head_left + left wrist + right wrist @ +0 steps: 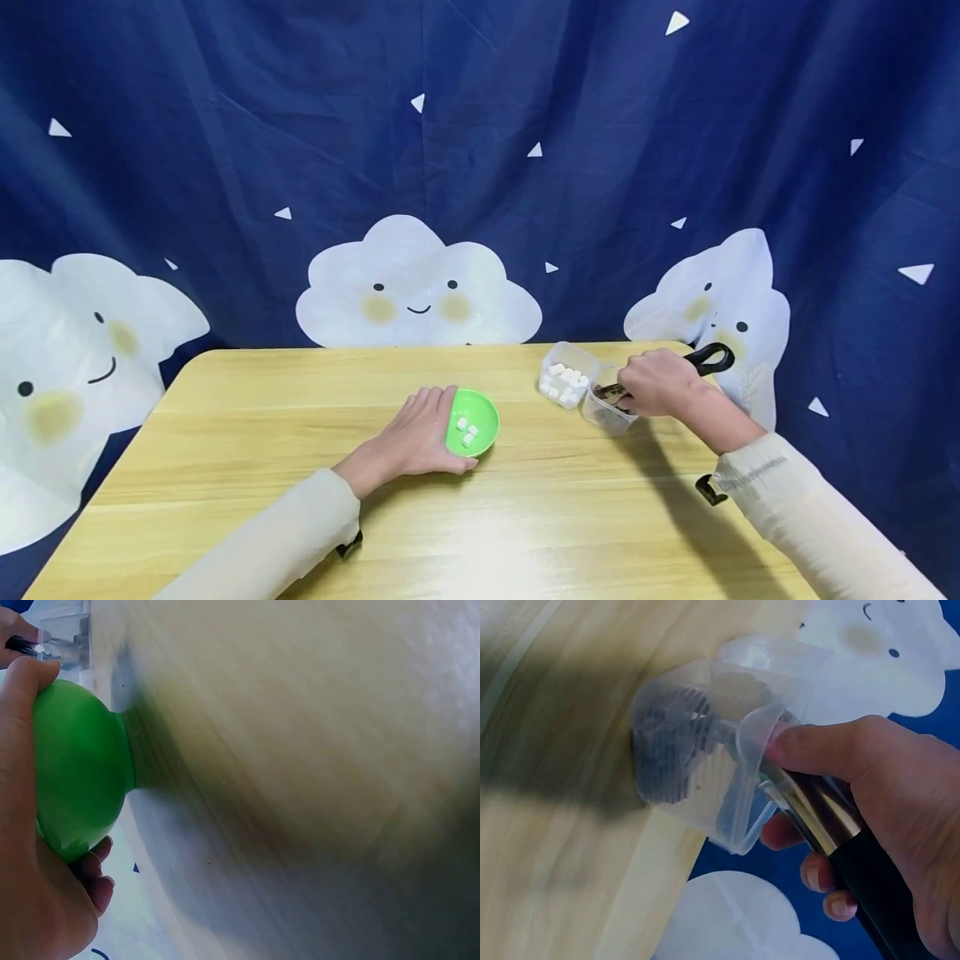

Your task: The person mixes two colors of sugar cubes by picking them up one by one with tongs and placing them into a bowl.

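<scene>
A bright green bowl (486,417) stands on the table with several small white cubes (468,437) inside. My left hand (416,437) grips it from the left, thumb on the near side and fingers round the far side. Over to the right, my right hand (660,382) holds tongs (817,810) with metal arms and black handles. Their lower ends reach down into a clear plastic box (611,422), where dark contents (675,742) show through the wall. Exactly what the tips touch there I cannot tell.
Beside that box, farther left and back, a second clear box (547,385) holds several white cubes (570,377). Both stand near the back edge of the wooden table (300,400). A blue curtain (480,108) with clouds hangs behind.
</scene>
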`<state>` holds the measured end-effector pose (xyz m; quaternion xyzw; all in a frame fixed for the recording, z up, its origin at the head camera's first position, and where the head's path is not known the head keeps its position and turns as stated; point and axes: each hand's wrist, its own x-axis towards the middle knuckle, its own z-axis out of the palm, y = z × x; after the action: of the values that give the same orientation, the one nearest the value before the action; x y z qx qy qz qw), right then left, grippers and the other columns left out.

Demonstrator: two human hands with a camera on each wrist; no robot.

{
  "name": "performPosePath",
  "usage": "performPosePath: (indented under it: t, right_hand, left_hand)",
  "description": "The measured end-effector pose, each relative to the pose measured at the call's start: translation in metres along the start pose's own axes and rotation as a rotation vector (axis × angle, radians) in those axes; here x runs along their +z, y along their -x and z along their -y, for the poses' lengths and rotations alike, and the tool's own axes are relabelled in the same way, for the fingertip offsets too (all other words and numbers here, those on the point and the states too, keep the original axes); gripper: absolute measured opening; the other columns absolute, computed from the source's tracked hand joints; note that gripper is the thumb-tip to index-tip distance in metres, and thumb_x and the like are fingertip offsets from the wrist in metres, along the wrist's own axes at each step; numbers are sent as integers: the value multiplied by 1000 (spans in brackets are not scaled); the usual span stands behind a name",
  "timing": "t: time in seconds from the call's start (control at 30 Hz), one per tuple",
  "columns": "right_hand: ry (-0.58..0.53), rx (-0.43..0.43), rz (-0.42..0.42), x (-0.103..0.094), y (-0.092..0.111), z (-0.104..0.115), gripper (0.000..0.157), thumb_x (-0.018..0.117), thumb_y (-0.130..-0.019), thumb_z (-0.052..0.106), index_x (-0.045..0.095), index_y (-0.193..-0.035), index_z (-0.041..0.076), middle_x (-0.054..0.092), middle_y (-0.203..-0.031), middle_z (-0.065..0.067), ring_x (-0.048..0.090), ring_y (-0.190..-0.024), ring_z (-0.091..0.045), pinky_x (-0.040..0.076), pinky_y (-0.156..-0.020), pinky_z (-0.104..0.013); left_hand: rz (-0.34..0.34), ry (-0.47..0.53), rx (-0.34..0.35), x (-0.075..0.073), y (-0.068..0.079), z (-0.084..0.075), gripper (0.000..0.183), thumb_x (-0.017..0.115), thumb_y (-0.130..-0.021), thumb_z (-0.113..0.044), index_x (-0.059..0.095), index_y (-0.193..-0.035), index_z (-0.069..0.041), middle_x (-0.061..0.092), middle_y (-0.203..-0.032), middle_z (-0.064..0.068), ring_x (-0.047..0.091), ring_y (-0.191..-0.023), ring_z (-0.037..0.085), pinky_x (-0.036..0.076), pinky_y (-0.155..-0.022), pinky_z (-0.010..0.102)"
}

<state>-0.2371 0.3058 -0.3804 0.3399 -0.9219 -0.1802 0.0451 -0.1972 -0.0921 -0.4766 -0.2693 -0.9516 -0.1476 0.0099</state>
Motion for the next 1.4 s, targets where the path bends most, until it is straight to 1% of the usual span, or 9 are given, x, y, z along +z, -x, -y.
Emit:
performPosePath:
  t: [0.1, 0.2, 0.33, 0.47, 0.63, 0.9, 1.13, 1.27, 1.4]
  right_hand:
    - [29, -15, 4, -3, -3, 3, 40, 79, -78, 33, 46, -57, 22, 58, -60, 1, 50, -51, -16, 50, -51, -41]
    - [38, -13, 24, -6, -6, 5, 38, 78, -78, 33, 48, -58, 21, 60, -63, -1, 54, -53, -17, 52, -54, -43]
    - [43, 4, 60, -7, -9, 6, 38, 78, -79, 34, 49, -59, 20, 62, -65, -1, 57, -56, -18, 54, -56, -44]
    - [45, 0, 66, -7, -10, 7, 39, 78, -80, 33, 48, -59, 21, 61, -64, -1, 56, -56, -18, 54, -56, -43]
    - [22, -6, 39, -9, -7, 7, 39, 79, -80, 32, 48, -58, 21, 60, -62, 0, 53, -53, -16, 53, -55, -43]
    - [-65, 73, 33, -10, 6, 0, 44, 75, -83, 30, 42, -55, 23, 53, -57, 3, 47, -50, -16, 47, -51, -43]
    - [-111, 76, -9, -3, 16, -4, 39, 76, -88, 34, 49, -61, 23, 48, -55, 7, 44, -49, -13, 40, -47, -37]
    - [-124, 102, -18, 2, 20, -5, 35, 75, -88, 34, 53, -65, 22, 49, -56, 7, 44, -50, -13, 39, -47, -37]
    - [-140, 141, -45, 6, 25, -4, 34, 74, -90, 35, 54, -67, 21, 49, -56, 6, 43, -48, -14, 38, -46, -37]
  left_hand:
    - [-3, -6, -1, 0, 0, 0, 119, 75, -65, -76, 38, -150, -2, 56, -123, 13, 49, -110, 26, 44, -93, 39]
    - [-7, -9, 1, 0, -1, 1, 118, 75, -65, -76, 38, -150, -2, 56, -123, 13, 49, -110, 27, 44, -93, 39]
    - [-9, -9, 5, 1, -1, 1, 119, 75, -65, -76, 38, -150, -1, 57, -125, 14, 50, -111, 27, 45, -94, 40]
    - [-3, -4, 4, 0, -1, 0, 119, 76, -65, -75, 38, -151, -1, 56, -125, 14, 50, -111, 28, 45, -95, 40]
    - [3, 1, 1, 0, -1, 1, 120, 76, -65, -75, 37, -151, -1, 56, -125, 14, 50, -112, 27, 45, -95, 41]
    - [8, 12, -3, 1, -2, 1, 120, 76, -65, -75, 37, -151, -1, 56, -124, 13, 49, -111, 27, 45, -95, 40]
    - [10, 15, -8, 0, -2, 1, 120, 77, -64, -74, 38, -151, 0, 56, -124, 13, 49, -110, 26, 45, -95, 40]
    - [10, 15, -6, -1, -1, 0, 119, 77, -65, -74, 38, -150, -1, 56, -123, 13, 49, -109, 26, 44, -94, 39]
    - [2, 25, 0, -1, 0, 0, 117, 77, -65, -73, 39, -149, -2, 56, -122, 12, 49, -109, 25, 45, -94, 39]
